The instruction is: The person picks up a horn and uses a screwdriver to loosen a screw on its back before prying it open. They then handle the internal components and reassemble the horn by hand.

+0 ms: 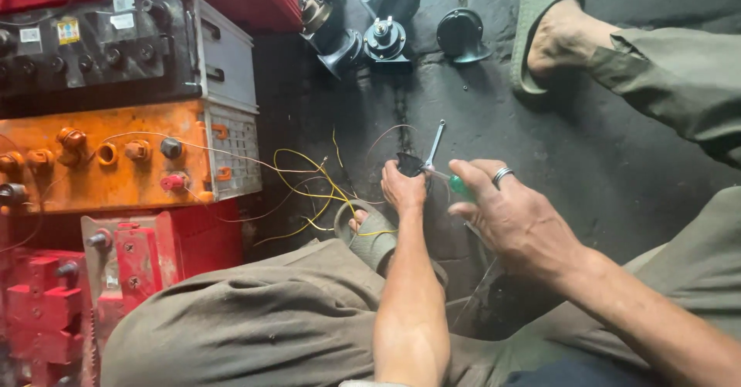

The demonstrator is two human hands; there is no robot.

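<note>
**Desk:** Looking down from the head camera, what do I caption here?

**Operator:** Squatting on the dark floor (602,163), the person has both hands meeting just above centre. From my remote seat I see the left hand (403,188) closed around a small black part (409,163), held at the top of the fist. The right hand (513,221), ring on one finger, pinches a green-handled screwdriver (457,184).

**Desk:** Which way does the tool lie?

**Operator:** Its long axis runs from about four o'clock to ten o'clock, tip toward the black part, the two touching or very nearly so; I cannot tell which. A silver spanner (434,145) lies at twelve o'clock from that grip, on the floor just beyond.

**Desk:** And the grips themselves?

**Operator:** Left grip wrapped tight, fingers fully curled. Right grip closed on the handle with thumb and forefinger, other fingers loose.

**Desk:** Surroundings?

**Operator:** Yellow wires (324,190) trail toward nine o'clock to an orange battery (116,163). Black horns (386,36) sit at twelve o'clock, well apart.
</note>
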